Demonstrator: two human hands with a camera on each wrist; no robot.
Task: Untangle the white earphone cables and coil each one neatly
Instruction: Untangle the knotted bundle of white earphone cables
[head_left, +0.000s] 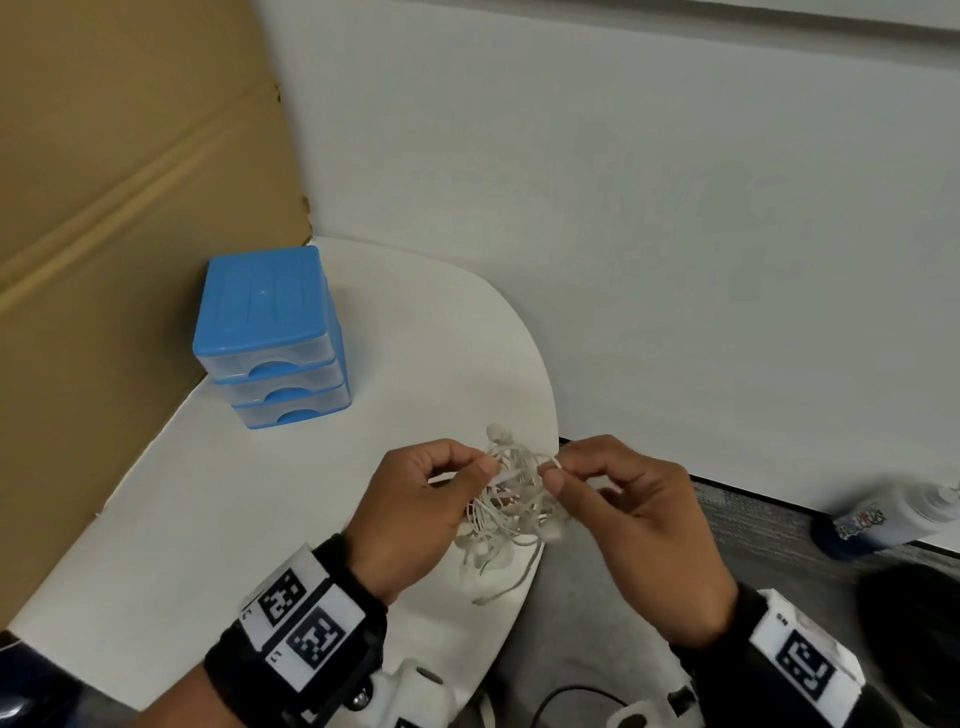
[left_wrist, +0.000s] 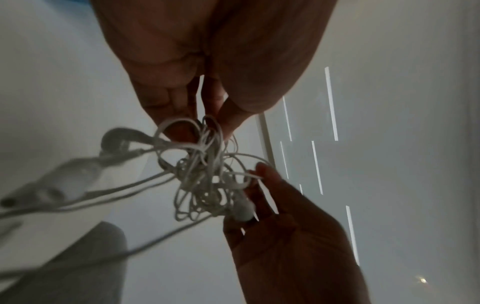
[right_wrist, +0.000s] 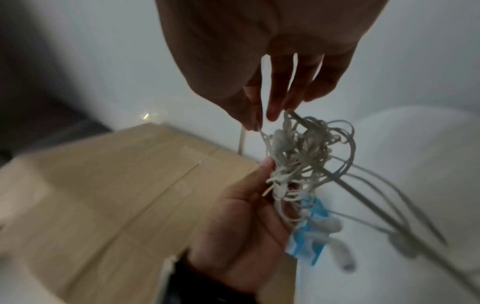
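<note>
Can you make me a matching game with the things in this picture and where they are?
Things:
1. cables
2. drawers
3. cardboard
4. bottle

Places:
A. lying on the floor at the right
B. held between both hands
C. standing at the left of the table
D. on the table, near the cardboard

Pairs: 1-B, 2-D, 3-C, 4-A

Left of the blue drawer unit (head_left: 270, 338) a cardboard sheet (head_left: 119, 208) walls off the white table (head_left: 249, 519); behind it stands a wall. In front of the unit bare tabletop lies open.
</note>
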